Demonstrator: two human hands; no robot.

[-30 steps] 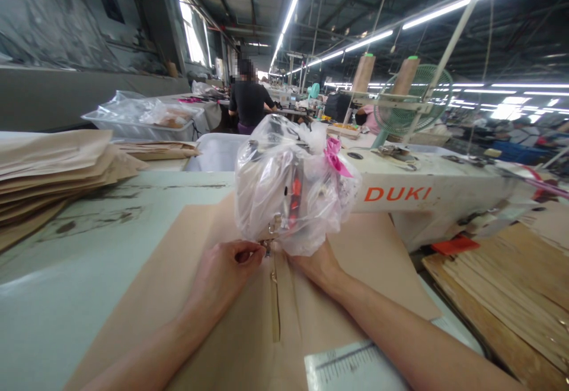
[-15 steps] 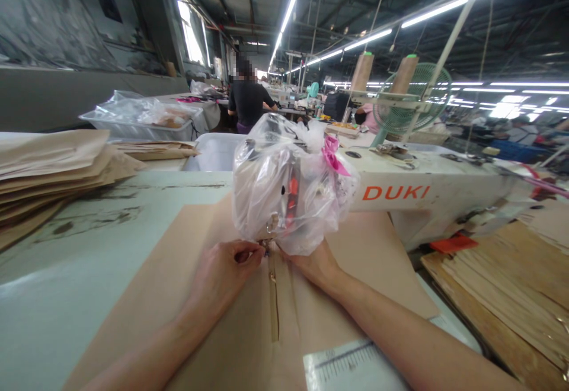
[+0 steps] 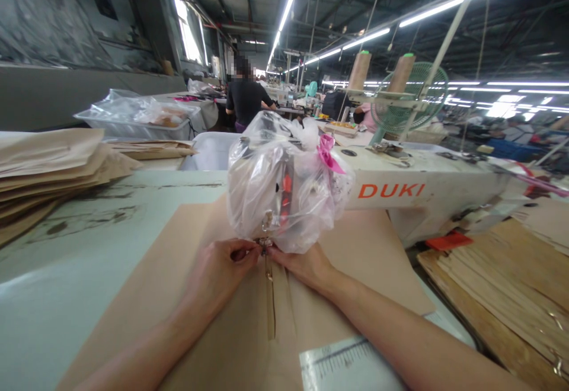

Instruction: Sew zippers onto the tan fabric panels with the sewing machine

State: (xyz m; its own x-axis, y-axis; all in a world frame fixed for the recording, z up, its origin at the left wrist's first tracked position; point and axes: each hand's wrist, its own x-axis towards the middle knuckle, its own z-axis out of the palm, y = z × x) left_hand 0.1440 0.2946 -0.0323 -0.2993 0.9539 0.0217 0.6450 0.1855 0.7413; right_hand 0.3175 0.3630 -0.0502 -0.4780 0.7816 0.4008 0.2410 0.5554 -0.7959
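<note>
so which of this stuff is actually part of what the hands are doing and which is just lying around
in use: left hand, right hand, tan sheet, narrow strip, plastic-wrapped sewing machine

lying about: stack of tan pieces, ruler, wooden slats, green fan, white tub

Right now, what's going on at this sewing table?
A person works at a DUKI sewing machine whose head is wrapped in clear plastic. Their left hand pinches the top end of a narrow strip lying along a tan sheet, right under the wrapped head; the right hand rests flat on the sheet beside it. Stacked tan pieces lie to the left, and another person stands farther back.
</note>
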